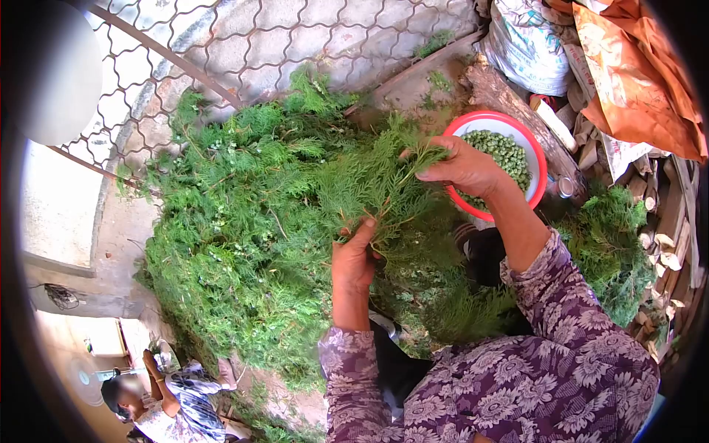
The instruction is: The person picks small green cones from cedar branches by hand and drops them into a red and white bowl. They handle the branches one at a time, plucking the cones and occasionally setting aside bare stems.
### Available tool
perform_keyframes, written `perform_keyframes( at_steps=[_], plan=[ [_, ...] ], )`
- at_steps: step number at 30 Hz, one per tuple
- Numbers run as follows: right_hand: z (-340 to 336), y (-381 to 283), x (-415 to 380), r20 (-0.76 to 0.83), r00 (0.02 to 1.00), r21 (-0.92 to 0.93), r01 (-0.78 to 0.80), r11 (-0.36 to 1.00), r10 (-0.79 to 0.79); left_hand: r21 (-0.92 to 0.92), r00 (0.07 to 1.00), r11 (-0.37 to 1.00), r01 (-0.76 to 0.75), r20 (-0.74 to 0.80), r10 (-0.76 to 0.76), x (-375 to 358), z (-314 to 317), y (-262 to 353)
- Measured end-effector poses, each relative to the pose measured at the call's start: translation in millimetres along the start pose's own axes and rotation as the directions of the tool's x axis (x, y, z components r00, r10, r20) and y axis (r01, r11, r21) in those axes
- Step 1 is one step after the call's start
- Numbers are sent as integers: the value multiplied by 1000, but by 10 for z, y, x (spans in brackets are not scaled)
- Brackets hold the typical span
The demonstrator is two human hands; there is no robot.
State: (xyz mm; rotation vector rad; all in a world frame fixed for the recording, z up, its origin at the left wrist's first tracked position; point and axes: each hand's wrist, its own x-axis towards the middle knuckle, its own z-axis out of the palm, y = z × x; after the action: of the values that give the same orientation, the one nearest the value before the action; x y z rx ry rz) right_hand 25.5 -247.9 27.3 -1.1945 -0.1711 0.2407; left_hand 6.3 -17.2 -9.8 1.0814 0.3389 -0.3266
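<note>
My left hand point(354, 258), in the middle of the view, is closed on the stem end of a green feathery sprig point(384, 181). Up and to the right of it, my right hand point(465, 168) pinches the upper right tips of the same sprig between thumb and fingers. Beneath the sprig spreads a large heap of cut green branches point(236, 221). Just behind my right hand stands a white basin point(543, 159) with a red rim, partly filled with small round green cones point(502, 151).
A wire mesh fence point(281, 37) runs along the top. White sack point(528, 52), orange sheet point(635, 81) and a log point(509, 96) lie upper right. More greenery point(609, 244) and firewood point(676, 214) are at right. Another person point(166, 391) sits at lower left.
</note>
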Motion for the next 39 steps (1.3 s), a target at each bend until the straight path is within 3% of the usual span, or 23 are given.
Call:
perform_keyframes(
  at_steps=[4, 7, 10, 13, 15, 17, 19, 21, 22, 23, 25, 26, 27, 29, 30, 31, 33, 35, 37, 39],
  plan=[
    [1, 9, 5, -58, 998, -185, -9, 983, -2, -36, 999, 998, -47, 1, 47, -51, 97, 20],
    [59, 10, -7, -63, 996, -29, -62, 998, 60, -50, 997, 996, -76, 22, 77, -29, 95, 33],
    [215, -43, -42, -176, 976, 133, -104, 986, 126, -11, 993, 993, -118, 30, 118, 7, 73, 25],
    [223, -22, 2, -151, 981, 142, -97, 985, 119, 101, 981, 976, -192, 10, 192, -1, 86, 22],
    [120, 147, 141, 17, 992, 112, -124, 986, 123, 164, 969, 955, -245, 20, 246, -37, 123, 5],
    [157, 118, 77, -51, 989, 107, -135, 985, 141, 426, 910, 806, -411, 140, 389, -113, 201, -32],
    [232, 104, 70, -120, 980, 101, -145, 984, 157, 464, 917, 791, -398, 171, 361, -106, 213, -125],
    [266, 183, 119, -13, 991, 204, -130, 970, 135, 662, 765, 412, -625, 418, 489, 22, 124, -309],
    [313, 217, 132, -13, 991, 204, -130, 970, 135, 654, 711, 350, -670, 433, 553, 9, 132, -371],
    [386, 256, 134, 39, 991, 161, -132, 978, 127, 655, 711, 349, -671, 434, 553, 35, 110, -428],
    [534, 341, 113, 90, 989, 119, -130, 984, 120, 585, 838, 600, -546, 368, 404, 89, 101, -474],
    [609, 396, 89, 144, 982, 132, -140, 981, 121, 593, 781, 522, -613, 355, 514, 36, 140, -443],
    [644, 432, 75, 198, 973, 145, -151, 978, 121, 594, 781, 521, -613, 357, 513, 38, 97, -440],
    [635, 424, 70, 274, 959, 100, -107, 989, 76, 912, 863, 161, -377, 283, 419, 37, -42, -431],
    [626, 320, 55, 233, 968, 73, -111, 991, 92, 847, 853, 324, -422, 250, 458, -12, 25, -375],
    [601, 230, 53, 192, 976, 45, -118, 992, 107, 848, 854, 325, -420, 248, 457, 52, -81, -395],
    [426, 141, 80, 40, 999, -32, -7, 999, 8, 837, 739, -338, -430, 541, 401, 227, -381, -468],
    [245, 158, 119, -153, 986, 101, 75, 992, -59, 836, 784, -362, -413, 528, 326, 36, -234, -318],
    [147, 91, 79, -208, 977, 130, 71, 989, -43, 919, 877, -160, -360, 392, 278, -6, -159, -220],
    [80, 71, 63, -260, 965, 162, 68, 984, -24, 948, 904, -127, -291, 316, 288, 164, -328, -346]
  ],
)
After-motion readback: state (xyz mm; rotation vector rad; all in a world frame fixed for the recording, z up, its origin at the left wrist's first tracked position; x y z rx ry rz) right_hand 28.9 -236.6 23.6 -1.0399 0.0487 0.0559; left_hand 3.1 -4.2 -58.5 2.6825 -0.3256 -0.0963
